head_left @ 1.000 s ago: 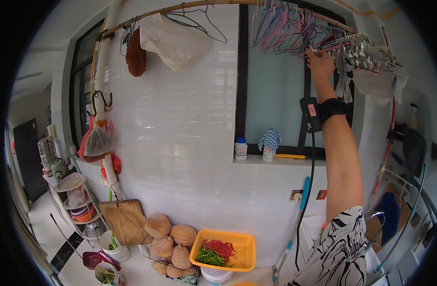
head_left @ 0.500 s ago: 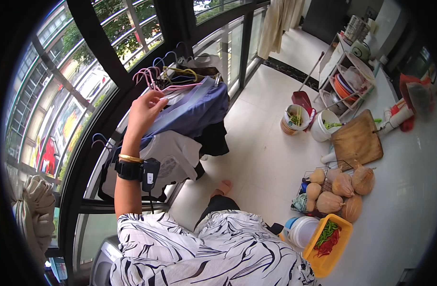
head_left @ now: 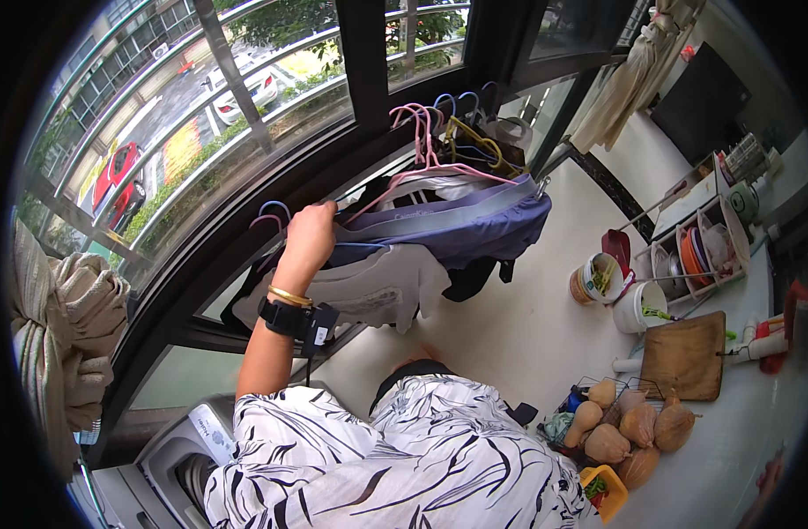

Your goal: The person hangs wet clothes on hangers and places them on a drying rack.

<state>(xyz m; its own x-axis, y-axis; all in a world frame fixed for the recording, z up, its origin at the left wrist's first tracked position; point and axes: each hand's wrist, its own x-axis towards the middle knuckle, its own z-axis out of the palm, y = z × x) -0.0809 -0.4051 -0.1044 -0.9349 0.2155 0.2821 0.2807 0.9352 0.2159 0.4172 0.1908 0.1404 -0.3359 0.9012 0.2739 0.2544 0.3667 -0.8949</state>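
My left hand (head_left: pixel 309 236) is closed, with a gold bangle and a black strap bearing a small box on its wrist. It rests at the left end of a purple garment (head_left: pixel 483 231), by the lower left end of a pink hanger (head_left: pixel 432 152). What lies within the fingers is hidden. The purple garment has a pale waistband. A light grey garment (head_left: pixel 382 286) hangs just nearer to me, below the hand. Blue and pink hooks (head_left: pixel 274 209) stand left of the hand. Behind the purple garment are yellow (head_left: pixel 470 141) and blue hangers. My right hand is out of view.
Windows with metal bars run along the left, beside a tied curtain (head_left: pixel 74 309). A grey appliance (head_left: pixel 188 441) stands at lower left. On the right are a wooden board (head_left: pixel 683 357), several gourds (head_left: pixel 637 425), a yellow basket (head_left: pixel 614 504), white buckets (head_left: pixel 631 310) and a rack (head_left: pixel 721 207).
My left hand has gone from beside the pink hangers, fingers loosely bent, to the left end of the purple garment, and has closed. My view has turned left, so the scene sits further right.
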